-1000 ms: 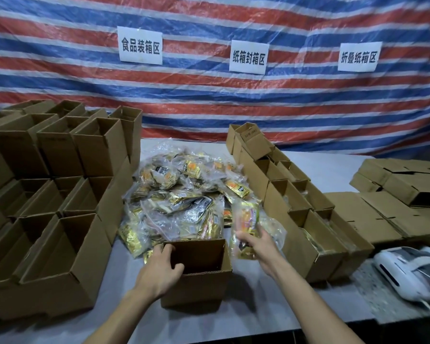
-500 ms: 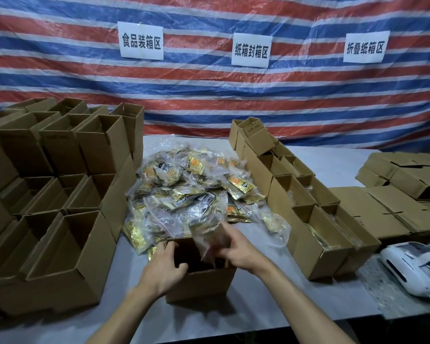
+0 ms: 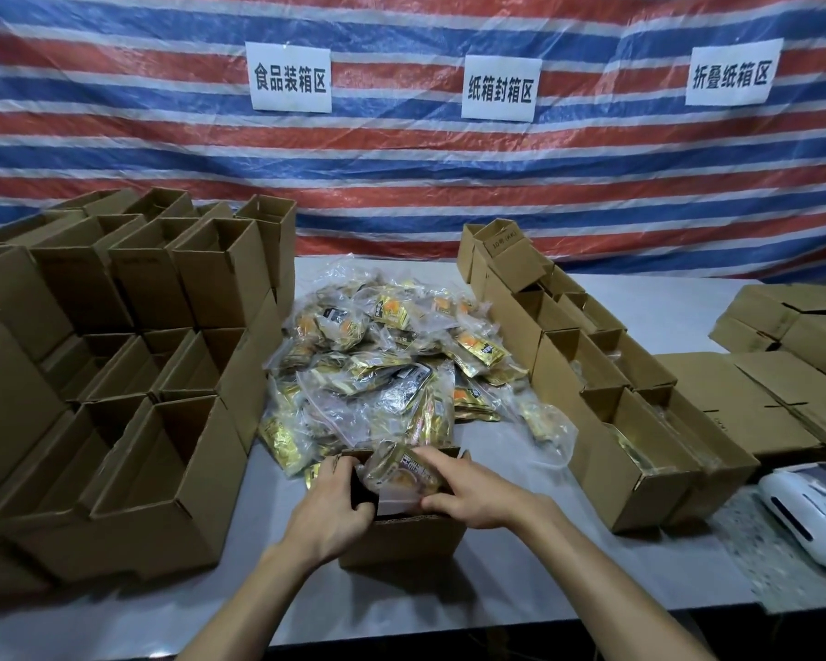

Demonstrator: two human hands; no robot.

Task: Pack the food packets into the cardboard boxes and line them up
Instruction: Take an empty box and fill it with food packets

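Reading the wall: left sign [image 3: 290, 77] 食品装箱区, middle sign [image 3: 500, 88] 纸箱封箱区, right sign [image 3: 733, 73] 折叠纸箱区. My left hand [image 3: 335, 510] grips the open cardboard box [image 3: 401, 541] by its left wall. My right hand [image 3: 470, 493] pinches a clear food packet [image 3: 397, 472] of gold sachets in the box's mouth.

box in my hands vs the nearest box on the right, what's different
The held box stands alone, left hand gripping its wall; the nearest row box sits against neighbouring boxes, untouched. The held box has a food packet sticking above its rim in the right hand; the row box's gold packets lie below its rim. Both are open brown cardboard.
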